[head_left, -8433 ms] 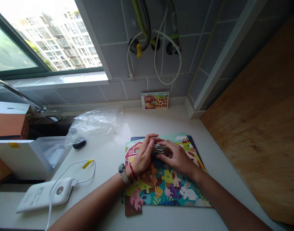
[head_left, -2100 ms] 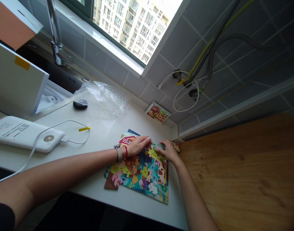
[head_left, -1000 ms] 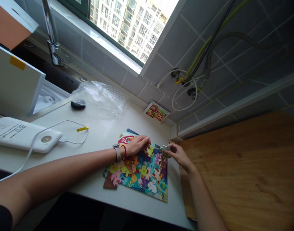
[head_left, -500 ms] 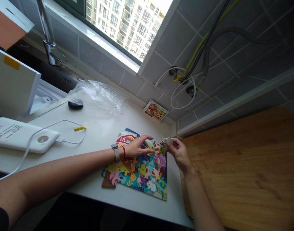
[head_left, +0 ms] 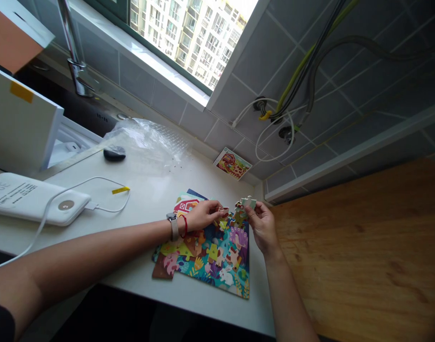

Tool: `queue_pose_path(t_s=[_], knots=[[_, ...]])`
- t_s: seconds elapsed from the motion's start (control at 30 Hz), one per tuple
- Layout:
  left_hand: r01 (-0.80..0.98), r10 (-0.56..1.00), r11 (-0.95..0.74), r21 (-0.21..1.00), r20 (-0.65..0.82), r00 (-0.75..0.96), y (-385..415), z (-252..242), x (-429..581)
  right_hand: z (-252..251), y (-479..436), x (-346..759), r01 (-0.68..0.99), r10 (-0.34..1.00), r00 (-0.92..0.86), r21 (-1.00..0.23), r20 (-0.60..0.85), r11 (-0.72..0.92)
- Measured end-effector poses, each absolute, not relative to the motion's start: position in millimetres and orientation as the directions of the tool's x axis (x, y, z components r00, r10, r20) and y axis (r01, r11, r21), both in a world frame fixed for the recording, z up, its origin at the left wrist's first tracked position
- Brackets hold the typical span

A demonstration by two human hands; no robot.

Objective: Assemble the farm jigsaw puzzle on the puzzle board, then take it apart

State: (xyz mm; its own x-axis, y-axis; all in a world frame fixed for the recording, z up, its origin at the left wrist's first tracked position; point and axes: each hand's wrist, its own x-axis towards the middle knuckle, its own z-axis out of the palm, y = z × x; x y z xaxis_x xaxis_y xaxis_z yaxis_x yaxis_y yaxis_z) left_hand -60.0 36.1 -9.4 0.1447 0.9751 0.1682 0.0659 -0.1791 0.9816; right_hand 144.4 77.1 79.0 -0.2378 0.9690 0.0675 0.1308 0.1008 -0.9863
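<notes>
Two bare hands are at a colourful jigsaw puzzle [head_left: 206, 254] of farm animals and flowers, which lies on a white countertop [head_left: 146, 204] with a dark blue board [head_left: 196, 194] showing at its upper edge. The right hand [head_left: 263, 228] is raised just above the puzzle's far corner, its thumb and fingers pinching a pale green jigsaw piece [head_left: 247, 203] by the edge, clear of the other pieces. The left hand [head_left: 203, 215], with a watch [head_left: 173, 227] and a red string bracelet [head_left: 185, 226] at the wrist, rests low over the upper part of the puzzle, fingers together and pointing toward the right hand. Its fingertips are at a small reddish piece [head_left: 223, 209], but I cannot tell whether they grip it. A small picture card of a red barn and farm animals [head_left: 232, 163] stands against the tiled wall [head_left: 199, 124] behind the puzzle. Farther left on the counter lie a crumpled clear plastic bag [head_left: 146, 145], a black oval object [head_left: 114, 153] and a white power bank [head_left: 35, 202] with a white cable. A wooden board [head_left: 363, 247] lies to the right.
</notes>
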Motion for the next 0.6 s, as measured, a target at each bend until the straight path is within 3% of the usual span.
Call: queue_pose_path(t_s=[0.3, 0.6], knots=[[-0.046, 0.937, -0.168, 0.985, 0.174, 0.302, 35, -9, -61, 51, 71, 116, 0.121, 0.982, -0.147, -0.983, 0.120, 0.139], [0.027, 0.951, -0.211, 0.977, 0.198, 0.237, 39, -14, -61, 38, 65, 117, 0.064, 0.989, -0.004, -0.987, 0.149, 0.149]])
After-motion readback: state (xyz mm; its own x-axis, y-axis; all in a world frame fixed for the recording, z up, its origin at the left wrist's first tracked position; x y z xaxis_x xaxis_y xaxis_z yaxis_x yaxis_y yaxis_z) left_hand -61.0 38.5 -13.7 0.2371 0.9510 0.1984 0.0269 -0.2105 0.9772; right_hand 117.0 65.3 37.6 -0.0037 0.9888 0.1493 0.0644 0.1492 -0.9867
